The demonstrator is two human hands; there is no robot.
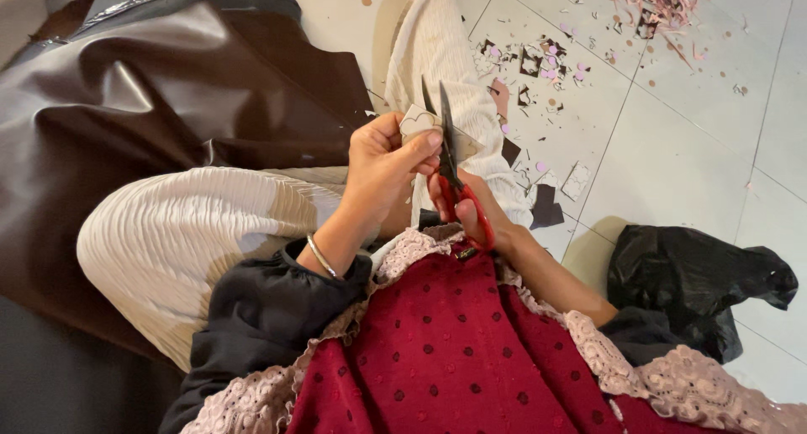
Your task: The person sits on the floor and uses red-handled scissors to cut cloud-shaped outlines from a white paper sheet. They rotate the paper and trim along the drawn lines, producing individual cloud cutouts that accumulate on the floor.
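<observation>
The left hand (382,169) pinches a small pale cut-out piece (418,121) between thumb and fingertips, holding it up over the lap. The right hand (471,211) has its fingers through the red handles of a pair of scissors (448,161), grip closed around the loops; the dark blades point up and away and stand slightly parted right at the edge of the piece, touching or nearly touching it.

The blades run just beside the left thumb and forefinger, so I'd judge a snip taken too far in could nick a fingertip. The piece is small and held only at one edge, so it could twist under the blades and the cut wander off line.

Below the hands lie cream ribbed trousers (185,232) and a dark red dotted garment with pale lace trim (445,350). A sheet of dark brown glossy material (168,89) drapes to the left. The tiled floor (672,148) beyond is littered with pink and dark offcuts (538,60), and a crumpled black plastic bag (689,278) sits to the right. Nothing stands between scissors and piece.
</observation>
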